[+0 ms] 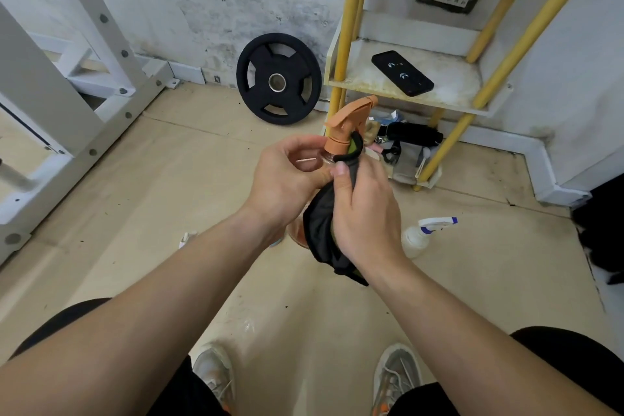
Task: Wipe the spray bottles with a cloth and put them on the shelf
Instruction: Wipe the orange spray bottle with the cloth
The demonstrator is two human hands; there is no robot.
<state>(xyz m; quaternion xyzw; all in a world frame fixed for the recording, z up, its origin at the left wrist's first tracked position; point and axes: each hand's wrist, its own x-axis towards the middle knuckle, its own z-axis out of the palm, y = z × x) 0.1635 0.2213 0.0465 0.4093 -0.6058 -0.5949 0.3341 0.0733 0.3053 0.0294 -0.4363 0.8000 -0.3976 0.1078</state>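
Two hands hold an orange-topped spray bottle (341,132) above the floor, in front of the shelf (405,91).

The left hand (287,182) has its grip closed around the clear body of the bottle, and the right hand (364,213) presses a dark cloth (320,230) against the bottle's side, fingers wrapped around both. A second spray bottle (425,233), white with a blue trigger, lies on the floor (169,213) to the right. A black phone (401,73) lies on the shelf, and a weight plate (278,78) leans on the wall.
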